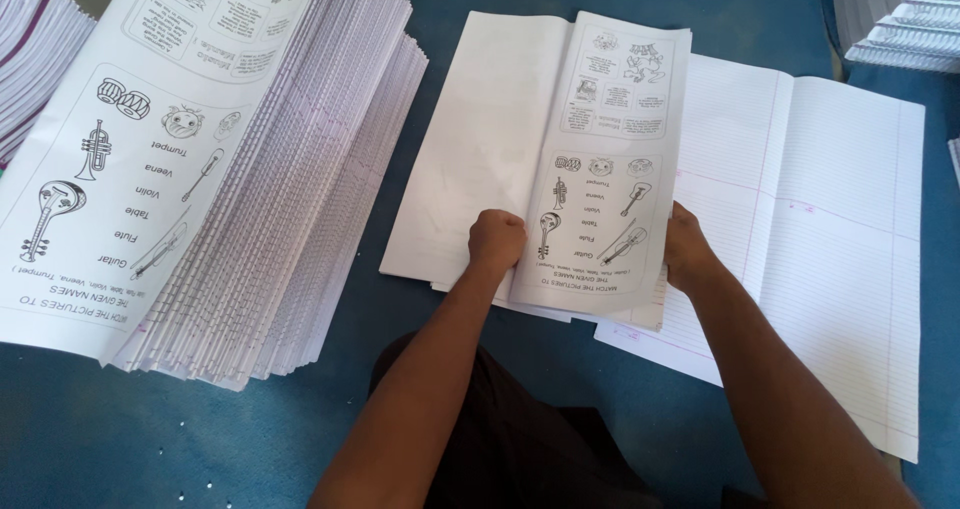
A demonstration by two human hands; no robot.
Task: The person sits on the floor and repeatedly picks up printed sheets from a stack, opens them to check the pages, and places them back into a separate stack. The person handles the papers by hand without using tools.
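A folded printed sheet (600,159) with drawings of musical instruments lies on a thin stack of white sheets (480,139) in the middle of the blue floor. My left hand (496,241), curled into a fist, presses on the fold line near its lower edge. My right hand (688,249) grips the right edge of the folded sheet, fingers tucked under it. Under and to the right lies a large open ruled sheet (840,229).
A tall fanned pile of the same printed sheets (230,159) stands at the left. More paper piles sit at the far left edge (30,39) and top right corner (900,14). Blue floor (150,439) shows at the front; my dark-clothed lap (510,439) is below.
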